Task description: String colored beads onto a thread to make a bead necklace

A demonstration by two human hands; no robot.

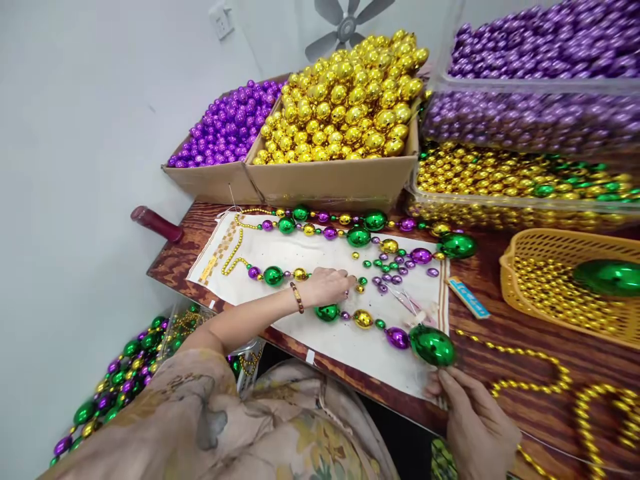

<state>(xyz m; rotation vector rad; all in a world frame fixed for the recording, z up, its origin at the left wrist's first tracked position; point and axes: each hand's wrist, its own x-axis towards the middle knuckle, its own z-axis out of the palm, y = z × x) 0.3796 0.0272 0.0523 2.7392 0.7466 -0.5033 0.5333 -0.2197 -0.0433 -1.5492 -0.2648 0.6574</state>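
- Our right hand (pixel 477 417) pinches the end of the bead strand (pixel 363 319) by the cloth (pixel 305 252); a slack grip could let beads slide off.
- Our left hand (pixel 327 288) curls over the strand, holding what we can't tell; a careless sweep could scatter loose beads (pixel 386 268).

A grey fan (pixel 347 28) shows — right of a white socket (pixel 221 21).

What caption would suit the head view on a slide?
Left hand over a bead strand on white cloth, right hand at a large green bead, cardboard boxes behind.
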